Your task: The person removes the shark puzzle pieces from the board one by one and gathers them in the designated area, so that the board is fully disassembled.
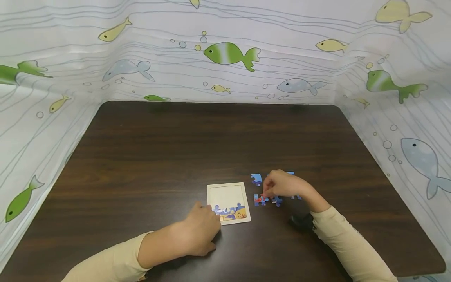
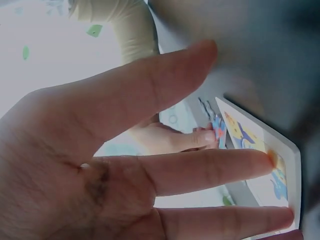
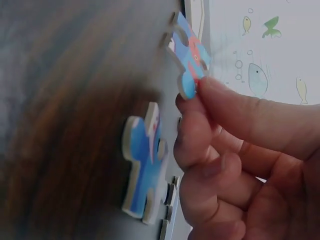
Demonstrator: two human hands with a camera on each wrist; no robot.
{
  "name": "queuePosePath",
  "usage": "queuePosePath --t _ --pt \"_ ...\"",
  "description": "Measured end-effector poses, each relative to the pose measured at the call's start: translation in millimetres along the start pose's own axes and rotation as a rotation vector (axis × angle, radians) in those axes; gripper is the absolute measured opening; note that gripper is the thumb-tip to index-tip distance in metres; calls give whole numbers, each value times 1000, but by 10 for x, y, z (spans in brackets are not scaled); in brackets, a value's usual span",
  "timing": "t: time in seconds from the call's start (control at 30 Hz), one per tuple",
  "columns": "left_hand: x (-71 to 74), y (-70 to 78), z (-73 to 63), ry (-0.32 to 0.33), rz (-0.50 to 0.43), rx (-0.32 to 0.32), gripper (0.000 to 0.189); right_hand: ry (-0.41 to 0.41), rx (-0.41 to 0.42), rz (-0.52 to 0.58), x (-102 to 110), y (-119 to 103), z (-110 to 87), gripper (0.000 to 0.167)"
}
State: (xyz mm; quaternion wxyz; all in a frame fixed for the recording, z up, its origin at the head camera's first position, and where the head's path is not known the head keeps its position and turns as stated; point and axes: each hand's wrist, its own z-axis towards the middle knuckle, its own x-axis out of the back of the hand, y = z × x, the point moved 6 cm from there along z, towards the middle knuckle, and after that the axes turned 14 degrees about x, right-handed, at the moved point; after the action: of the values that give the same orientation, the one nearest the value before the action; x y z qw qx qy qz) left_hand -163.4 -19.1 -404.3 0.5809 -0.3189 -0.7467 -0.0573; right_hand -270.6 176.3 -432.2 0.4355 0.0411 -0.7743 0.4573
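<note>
My right hand pinches a blue and red jigsaw piece between thumb and forefinger, just right of the tray. The other fingers of that hand are curled loosely. A light wooden puzzle tray has joined pieces along its near side, showing yellow, white and blue. My left hand touches the tray's near left side, its fingers straight in the left wrist view, with fingertips on the tray. Beneath the right hand in its wrist view lies a blue puzzle piece.
A loose blue piece lies beyond the tray's right side. Several more lie around the right hand, partly hidden by it. The dark wooden table is bordered by a white fish-patterned curtain. A black object is at the right wrist.
</note>
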Motion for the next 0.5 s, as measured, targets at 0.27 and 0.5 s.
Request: queuePosePath --t 0.27,0.5 --pt "9 -5 -20 4 -7 21 62 7 -73 -19 2 31 5 16" --pt "-18 35 -45 -21 -30 15 79 27 -31 -37 6 -35 33 17"
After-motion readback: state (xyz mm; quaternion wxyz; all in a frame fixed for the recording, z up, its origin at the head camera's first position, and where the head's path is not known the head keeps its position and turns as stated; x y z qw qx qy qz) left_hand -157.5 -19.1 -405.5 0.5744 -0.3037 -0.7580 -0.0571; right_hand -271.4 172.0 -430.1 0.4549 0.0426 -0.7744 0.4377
